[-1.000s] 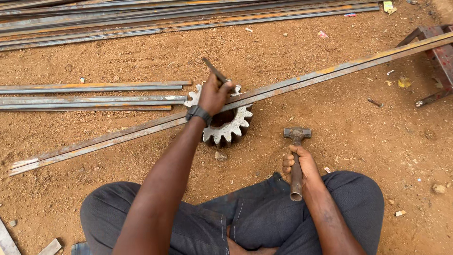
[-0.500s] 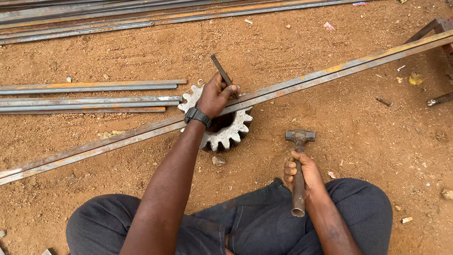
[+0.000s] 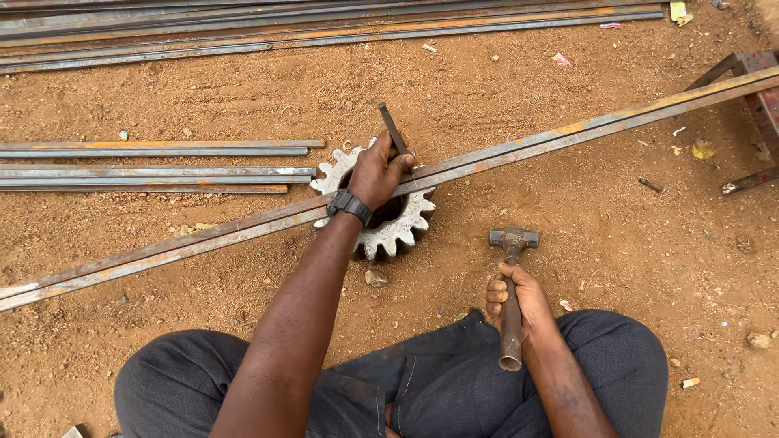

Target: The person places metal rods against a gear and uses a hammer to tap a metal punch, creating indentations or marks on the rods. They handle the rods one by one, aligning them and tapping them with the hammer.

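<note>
While the left hand (image 3: 380,172) stays wrapped around a dark chisel (image 3: 394,131), its tip comes down on the long steel bar (image 3: 568,130) right where that bar crosses the toothed gear wheel (image 3: 389,231) lying flat in the red dirt! Fingers closed tight on the shaft, chisel leaning up and away from the person, black wristwatch (image 3: 350,205) just behind the wrist. Over on the other side, the right hand (image 3: 515,298) has a full fist on the handle of a hammer (image 3: 511,268), head resting low on the ground, well apart from the gear. Shorter steel strips (image 3: 154,169) lie side by side to the left, more long bars (image 3: 324,32) line the top, and dark trousers (image 3: 454,389) fill the foreground
</note>
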